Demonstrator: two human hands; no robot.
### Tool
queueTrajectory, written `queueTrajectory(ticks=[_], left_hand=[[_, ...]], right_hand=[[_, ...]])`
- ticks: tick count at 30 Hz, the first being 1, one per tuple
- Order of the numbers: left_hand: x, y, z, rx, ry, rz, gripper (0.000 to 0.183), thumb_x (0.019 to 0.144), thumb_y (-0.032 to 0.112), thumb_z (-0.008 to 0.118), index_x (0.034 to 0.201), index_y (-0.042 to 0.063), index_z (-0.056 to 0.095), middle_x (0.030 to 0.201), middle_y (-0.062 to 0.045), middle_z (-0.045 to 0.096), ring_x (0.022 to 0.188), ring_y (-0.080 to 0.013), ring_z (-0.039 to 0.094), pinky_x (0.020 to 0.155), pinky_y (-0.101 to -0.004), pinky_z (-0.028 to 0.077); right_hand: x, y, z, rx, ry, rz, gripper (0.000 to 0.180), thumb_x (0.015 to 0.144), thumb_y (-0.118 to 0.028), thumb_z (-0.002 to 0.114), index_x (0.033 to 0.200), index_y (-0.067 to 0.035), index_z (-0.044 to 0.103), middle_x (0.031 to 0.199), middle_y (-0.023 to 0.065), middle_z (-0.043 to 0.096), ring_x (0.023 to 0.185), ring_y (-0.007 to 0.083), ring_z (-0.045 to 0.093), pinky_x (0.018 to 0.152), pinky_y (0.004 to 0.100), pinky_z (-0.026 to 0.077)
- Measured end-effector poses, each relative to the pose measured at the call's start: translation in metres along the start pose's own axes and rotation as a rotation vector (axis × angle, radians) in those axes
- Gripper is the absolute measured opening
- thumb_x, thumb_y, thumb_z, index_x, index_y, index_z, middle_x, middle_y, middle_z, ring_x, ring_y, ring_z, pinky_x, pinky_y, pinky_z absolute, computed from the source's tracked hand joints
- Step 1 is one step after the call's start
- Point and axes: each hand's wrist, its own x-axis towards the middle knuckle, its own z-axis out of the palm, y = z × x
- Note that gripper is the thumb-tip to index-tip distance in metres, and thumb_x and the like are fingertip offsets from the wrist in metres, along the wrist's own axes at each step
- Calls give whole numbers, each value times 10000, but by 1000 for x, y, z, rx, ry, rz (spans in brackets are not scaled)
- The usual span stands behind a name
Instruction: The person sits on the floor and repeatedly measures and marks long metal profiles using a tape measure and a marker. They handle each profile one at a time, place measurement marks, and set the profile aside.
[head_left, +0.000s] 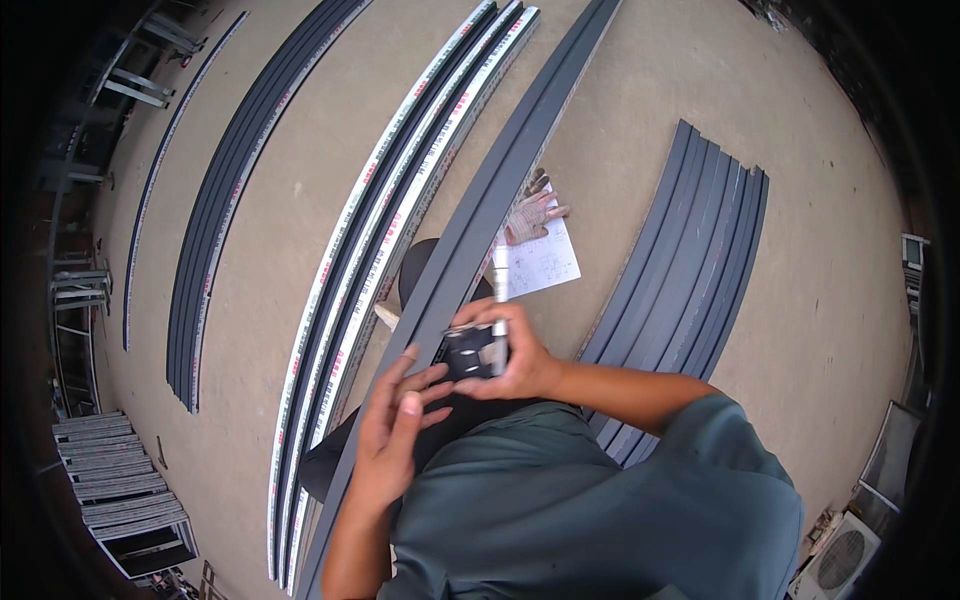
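Note:
My right hand (521, 356) grips a small dark boxy object (469, 352), blurred, whose exact kind I cannot tell. A white rod-like piece (501, 274) runs up along its right side from the same hand. My left hand (397, 420) is spread just left of the boxy object; whether its fingertips touch it is unclear. Beneath both hands a long dark grey profile (480, 217) slants across my legs. Right of this profile, a sheet of paper (546, 262) with handwritten sketches lies on the floor, partly covered by a soiled knit work glove (529, 217).
White-filmed profiles (405, 210) with printing lie to the left. Further left are a dark profile bundle (225, 202) and one thin profile (161, 157). Several grey profiles (675, 270) lie at right. Stacked frames (124, 465) stand lower left; an outdoor air-conditioner unit (836, 555) is lower right.

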Motion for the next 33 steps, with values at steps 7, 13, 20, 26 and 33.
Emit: queueTrajectory(ticks=[7, 13, 20, 26, 33], left_hand=[[12, -64, -25, 615, 245, 259, 707, 986, 229, 744, 1546, -65, 426, 1499, -286, 543, 1371, -377, 560, 1162, -458, 426], [4, -103, -53, 1030, 321, 130, 1117, 771, 421, 922, 1607, -26, 331, 1561, -278, 472, 1437, -446, 463, 1220, -515, 328], [2, -117, -51, 1184, 438, 103, 1287, 651, 443, 973, 1647, 22, 275, 1482, -245, 525, 1348, -438, 516, 1188, -555, 344], [6, -120, -48, 1269, 485, 83, 1292, 573, 321, 1003, 1636, 44, 322, 1335, -202, 576, 1202, -416, 543, 1078, -486, 426], [7, -120, -50, 1225, 495, 46, 1279, 546, 302, 1010, 1614, 33, 361, 1251, -179, 596, 1140, -384, 567, 1032, -465, 446]], right_hand=[[-86, 98, -98, -703, 497, 611, 710, 756, -277, 929, 1238, -34, 469, 1118, 166, 646, 954, 288, 673, 861, 394, 555], [-138, 202, -132, -1072, 344, 774, 789, 686, -254, 915, 1308, -14, 492, 1168, 224, 649, 1151, 425, 605, 984, 499, 502], [-132, 224, -135, -1257, 152, 875, 743, 705, -237, 887, 1299, -10, 502, 1133, 231, 655, 1099, 407, 609, 984, 492, 492], [-89, 223, -147, -1337, -78, 1195, 805, 752, -343, 901, 1337, -13, 457, 1189, 211, 684, 1156, 381, 644, 953, 486, 556], [-48, 214, -175, -1327, -23, 850, 555, 798, -317, 852, 1227, -59, 610, 1083, 190, 738, 1058, 396, 702, 890, 486, 576]])
